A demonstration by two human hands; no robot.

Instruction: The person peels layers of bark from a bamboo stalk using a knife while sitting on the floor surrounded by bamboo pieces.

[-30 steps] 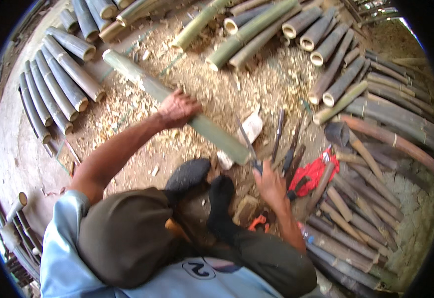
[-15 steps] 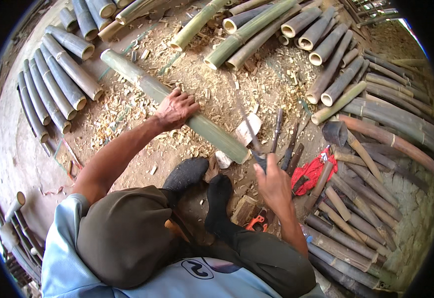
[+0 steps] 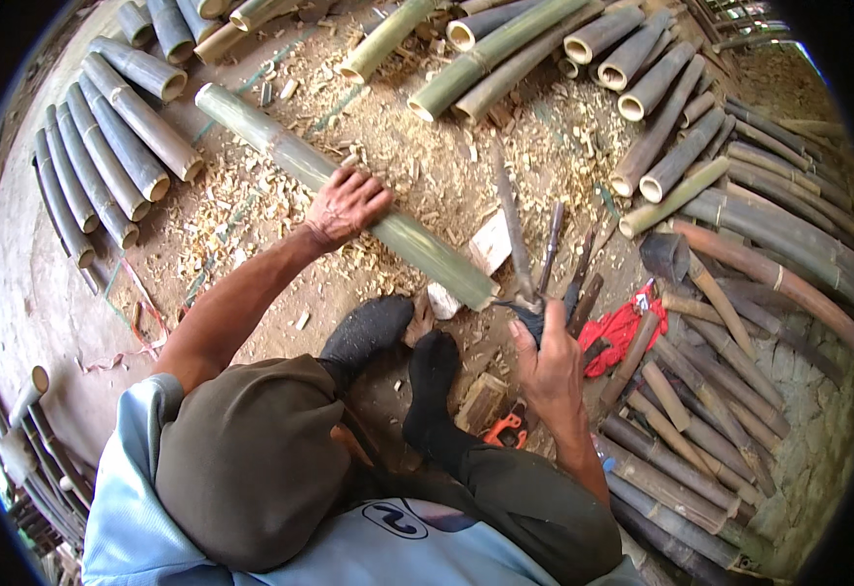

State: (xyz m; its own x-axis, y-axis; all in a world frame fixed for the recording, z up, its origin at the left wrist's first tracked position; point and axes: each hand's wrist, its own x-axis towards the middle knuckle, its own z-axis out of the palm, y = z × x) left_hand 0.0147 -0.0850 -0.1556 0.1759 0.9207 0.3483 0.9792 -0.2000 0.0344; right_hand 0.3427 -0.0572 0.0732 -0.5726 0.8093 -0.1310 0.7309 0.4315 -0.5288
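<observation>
My left hand wraps over the middle of a pale green bamboo pole, which slants from the far left down toward my feet. My right hand grips the dark handle of a long-bladed knife. Its narrow blade points away from me, just right of the pole's near end, and does not appear to touch it. The far part of the blade is blurred, so its edge is unclear. A whitish block lies between blade and pole. A smaller pale piece sits by the pole's near end.
Bamboo chips litter the floor. Cut bamboo lengths lie in rows at the left, far side and right. A red cloth, a hammer-like tool and an orange-handled tool lie right of my socked feet.
My right hand has shifted slightly right and toward me, and the knife blade has swung to the right, away from the pole's end. My left hand stays on the pole.
</observation>
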